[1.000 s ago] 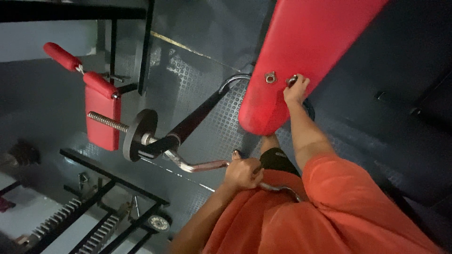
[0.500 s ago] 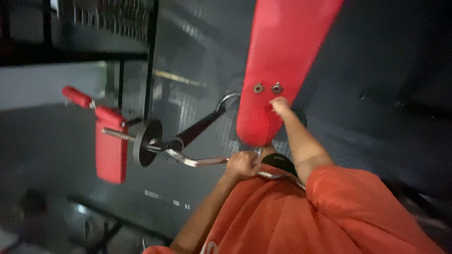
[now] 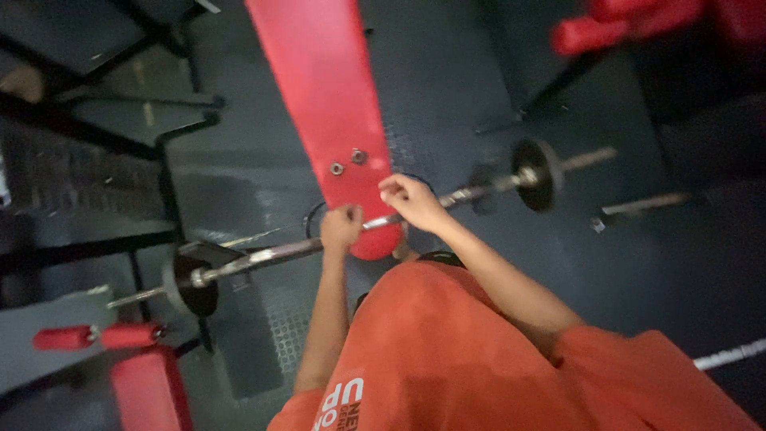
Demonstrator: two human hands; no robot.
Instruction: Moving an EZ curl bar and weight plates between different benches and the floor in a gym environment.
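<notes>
- Curl bar [image 3: 271, 254] — left hand [image 3: 341, 227] clenched round it, right hand [image 3: 408, 201] gripping too.
- Uneven grip could tip it; plate [image 3: 536, 174] might clip that red pad [image 3: 327, 104].

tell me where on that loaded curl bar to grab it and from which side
Take the curl bar on its middle section between the two weight plates, one grip each side of centre, coming from above. The plates load both ends, so a centred hold likely keeps it level. The left hand and right hand sit there now, just in front of the red pad.
</notes>
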